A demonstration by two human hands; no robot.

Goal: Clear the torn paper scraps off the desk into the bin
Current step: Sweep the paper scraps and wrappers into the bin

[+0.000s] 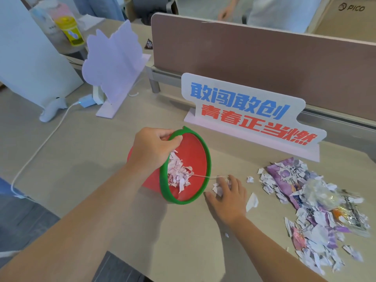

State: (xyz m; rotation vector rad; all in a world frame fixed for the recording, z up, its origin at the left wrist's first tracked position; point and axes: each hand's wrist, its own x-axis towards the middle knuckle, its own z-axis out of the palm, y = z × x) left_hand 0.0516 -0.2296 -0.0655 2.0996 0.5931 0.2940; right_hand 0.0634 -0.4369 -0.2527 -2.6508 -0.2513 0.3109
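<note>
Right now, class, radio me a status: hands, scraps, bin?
Left hand gripping tilted red bin by its green rim. Right hand flat on desk, sweeping scraps toward bin. Some scraps already inside; big scrap pile remains right. Nothing blocking.

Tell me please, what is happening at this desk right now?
A person is clearing torn paper off the desk. The left hand grips the green rim of a small red bin, tilted on its side with scraps already inside. The right hand lies flat on the desk beside the bin's mouth, over a few white scraps. A large pile of torn paper and wrappers waits farther right, untouched.
</note>
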